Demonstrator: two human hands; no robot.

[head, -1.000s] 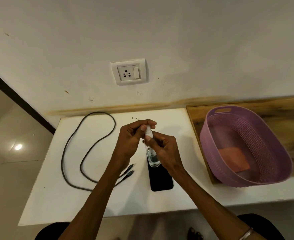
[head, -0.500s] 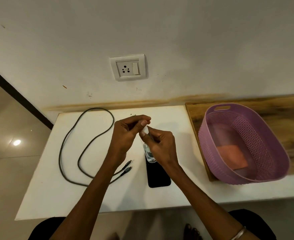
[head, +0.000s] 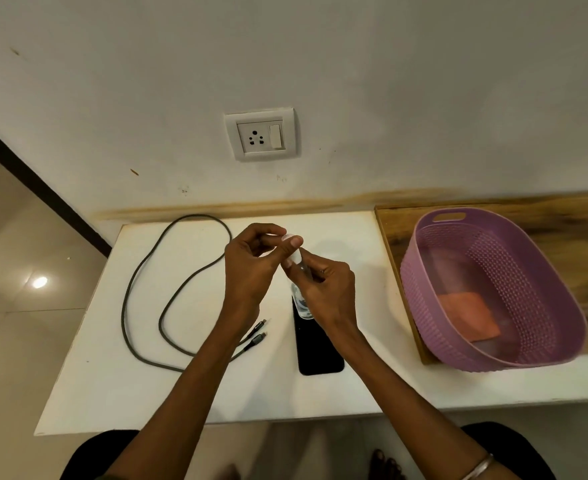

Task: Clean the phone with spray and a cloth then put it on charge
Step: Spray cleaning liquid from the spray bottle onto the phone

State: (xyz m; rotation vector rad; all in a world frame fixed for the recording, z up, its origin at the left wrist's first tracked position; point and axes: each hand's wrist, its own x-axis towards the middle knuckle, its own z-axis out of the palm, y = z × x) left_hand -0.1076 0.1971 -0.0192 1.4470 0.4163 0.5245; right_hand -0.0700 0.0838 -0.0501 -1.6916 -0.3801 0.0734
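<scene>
A black phone (head: 318, 348) lies flat on the white table (head: 112, 386), its far end hidden under my hands. My right hand (head: 325, 289) grips a small clear spray bottle (head: 299, 301) upright above the phone. My left hand (head: 251, 268) pinches the bottle's small white cap (head: 289, 237) between thumb and fingertips, just above the bottle's top. An orange cloth (head: 469, 315) lies inside the purple basket (head: 545, 348) on the right. A dark charging cable (head: 140, 296) loops on the table's left, both plug ends (head: 256, 336) near my left wrist.
A white wall socket with a switch (head: 260, 135) sits above the table's back edge. The basket stands on a wooden board (head: 393, 230) at the right. A tiled floor (head: 12, 306) lies to the left, and my dark-clothed knees show below the table's front edge.
My left hand has lifted the white cap off the bottle's top and holds it slightly up and left. The bottle stays in my right hand above the phone.
</scene>
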